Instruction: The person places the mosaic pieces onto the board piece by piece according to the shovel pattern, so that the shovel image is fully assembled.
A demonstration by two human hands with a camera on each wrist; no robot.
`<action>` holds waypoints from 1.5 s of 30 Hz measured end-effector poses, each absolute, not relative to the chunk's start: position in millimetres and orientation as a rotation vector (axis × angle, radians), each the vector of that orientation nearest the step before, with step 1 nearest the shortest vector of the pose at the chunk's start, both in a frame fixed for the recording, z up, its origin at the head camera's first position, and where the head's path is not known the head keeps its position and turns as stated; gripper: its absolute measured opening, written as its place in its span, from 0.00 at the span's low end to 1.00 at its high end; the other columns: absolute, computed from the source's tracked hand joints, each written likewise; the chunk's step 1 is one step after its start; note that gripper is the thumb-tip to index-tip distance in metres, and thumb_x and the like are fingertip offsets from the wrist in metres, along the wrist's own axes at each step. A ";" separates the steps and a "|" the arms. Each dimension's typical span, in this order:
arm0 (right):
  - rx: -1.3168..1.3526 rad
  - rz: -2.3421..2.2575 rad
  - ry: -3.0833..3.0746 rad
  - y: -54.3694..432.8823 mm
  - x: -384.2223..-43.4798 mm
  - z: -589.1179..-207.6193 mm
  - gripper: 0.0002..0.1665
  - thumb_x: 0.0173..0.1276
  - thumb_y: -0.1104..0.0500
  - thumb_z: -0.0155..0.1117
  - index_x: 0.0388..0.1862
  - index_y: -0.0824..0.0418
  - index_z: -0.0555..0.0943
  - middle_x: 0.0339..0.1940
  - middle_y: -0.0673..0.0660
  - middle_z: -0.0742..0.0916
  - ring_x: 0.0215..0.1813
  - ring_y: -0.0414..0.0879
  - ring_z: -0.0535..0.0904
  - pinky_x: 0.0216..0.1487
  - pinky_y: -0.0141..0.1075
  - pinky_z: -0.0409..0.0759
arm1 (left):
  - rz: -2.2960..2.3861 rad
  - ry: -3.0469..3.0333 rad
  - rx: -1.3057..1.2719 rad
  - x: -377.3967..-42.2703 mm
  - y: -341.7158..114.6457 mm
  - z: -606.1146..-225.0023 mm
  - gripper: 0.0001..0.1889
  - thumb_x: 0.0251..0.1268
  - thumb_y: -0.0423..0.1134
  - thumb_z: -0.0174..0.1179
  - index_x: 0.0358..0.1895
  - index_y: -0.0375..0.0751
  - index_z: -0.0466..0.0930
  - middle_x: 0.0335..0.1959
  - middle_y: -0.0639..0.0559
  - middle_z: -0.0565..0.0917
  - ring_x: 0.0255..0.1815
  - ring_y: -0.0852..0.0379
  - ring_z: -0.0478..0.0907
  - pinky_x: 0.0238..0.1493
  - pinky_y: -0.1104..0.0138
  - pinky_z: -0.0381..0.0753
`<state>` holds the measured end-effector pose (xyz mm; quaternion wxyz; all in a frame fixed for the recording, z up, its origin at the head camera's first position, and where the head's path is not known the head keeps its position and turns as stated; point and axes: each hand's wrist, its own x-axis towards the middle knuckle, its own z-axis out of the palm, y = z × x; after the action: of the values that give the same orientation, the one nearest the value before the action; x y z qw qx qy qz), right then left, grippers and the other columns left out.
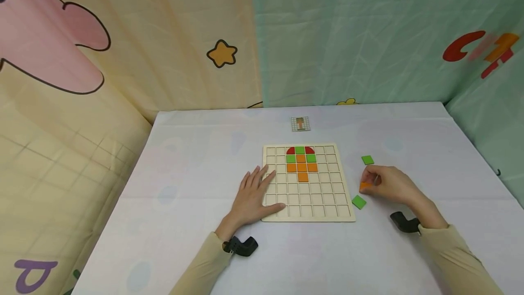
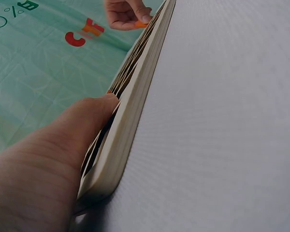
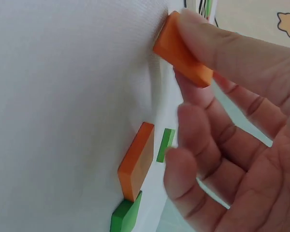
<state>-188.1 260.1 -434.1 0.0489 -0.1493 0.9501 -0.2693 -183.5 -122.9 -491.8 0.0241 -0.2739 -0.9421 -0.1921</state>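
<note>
A wooden grid board point(image 1: 315, 199) lies on the table, with red, green and orange tiles set in its upper middle cells. My left hand point(image 1: 250, 199) rests over the board's left edge, fingers spread. Its thumb point(image 2: 89, 113) lies along the near side in the left wrist view. Right of the board, my right hand point(image 1: 386, 185) pinches an orange tile point(image 3: 181, 50) between thumb and fingers. Below it in the right wrist view, another orange tile point(image 3: 136, 162) lies on the table beside a green tile point(image 3: 125, 215). A second green tile point(image 1: 367, 160) lies just beyond the hand.
A small printed card point(image 1: 300, 124) with a gridded picture lies behind the board. The white-covered table point(image 1: 196, 158) meets patterned curtains point(image 1: 352, 35) at its back edge. Black wrist cameras point(image 1: 241, 246) sit on both wrists.
</note>
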 end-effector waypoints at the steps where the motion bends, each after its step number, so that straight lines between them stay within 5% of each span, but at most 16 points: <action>1: -0.459 -0.854 2.888 260.3 -188.8 -435.0 0.12 0.51 0.59 0.77 0.27 0.52 0.79 0.24 0.45 0.79 0.27 0.41 0.73 0.28 0.35 0.70 | -0.590 -2.920 -0.845 -183.6 -122.8 -491.7 0.47 0.57 0.69 0.52 0.75 0.48 0.51 0.76 0.46 0.49 0.75 0.46 0.40 0.71 0.53 0.35; 15: -0.539 -1.175 2.633 228.8 -200.3 -425.9 0.08 0.60 0.62 0.69 0.40 0.61 0.85 0.30 0.49 0.84 0.29 0.44 0.72 0.27 0.31 0.72 | -0.580 -2.933 -0.842 -183.8 -122.5 -491.3 0.47 0.57 0.69 0.53 0.75 0.48 0.52 0.76 0.47 0.49 0.75 0.47 0.40 0.71 0.55 0.34; 45: -0.751 -1.085 2.603 141.0 -214.7 -437.9 0.03 0.59 0.62 0.71 0.28 0.55 0.84 0.23 0.43 0.82 0.23 0.40 0.72 0.25 0.33 0.72 | -0.598 -2.907 -0.848 -184.4 -122.4 -492.2 0.47 0.57 0.70 0.52 0.75 0.46 0.53 0.75 0.46 0.50 0.75 0.46 0.42 0.71 0.53 0.37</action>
<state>-214.7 141.0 -437.9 0.1113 -0.2558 0.8864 -0.3695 -184.4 -122.4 -492.2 0.0272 -0.2746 -0.9415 -0.1937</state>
